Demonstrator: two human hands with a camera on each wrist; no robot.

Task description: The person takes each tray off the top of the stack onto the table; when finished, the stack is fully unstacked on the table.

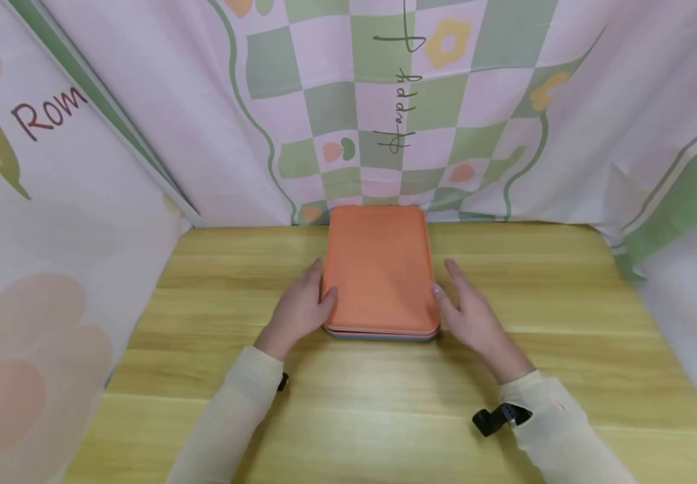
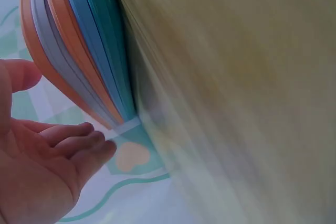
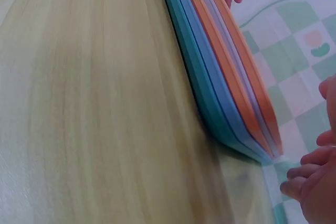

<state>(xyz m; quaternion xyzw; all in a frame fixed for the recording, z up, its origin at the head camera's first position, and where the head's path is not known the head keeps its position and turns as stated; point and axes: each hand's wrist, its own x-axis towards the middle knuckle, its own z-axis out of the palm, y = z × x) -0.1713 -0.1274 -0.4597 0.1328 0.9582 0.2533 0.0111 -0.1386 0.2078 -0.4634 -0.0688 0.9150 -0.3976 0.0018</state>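
A stack of rectangular trays with rounded corners lies on the wooden table, its far end close to the curtain. The top tray is orange; edges in lilac, orange, blue and teal show under it in the left wrist view, with the teal tray lowest. My left hand is at the stack's left side, thumb by the top rim and fingers relaxed alongside. On the other side, my right hand has its fingers extended and its thumb near the right rim. Neither hand's fingers curl round a tray.
The wooden table runs under both forearms. A checked curtain hangs along its back edge, and printed cloth closes off the left side. A black wrist camera sits on the right sleeve.
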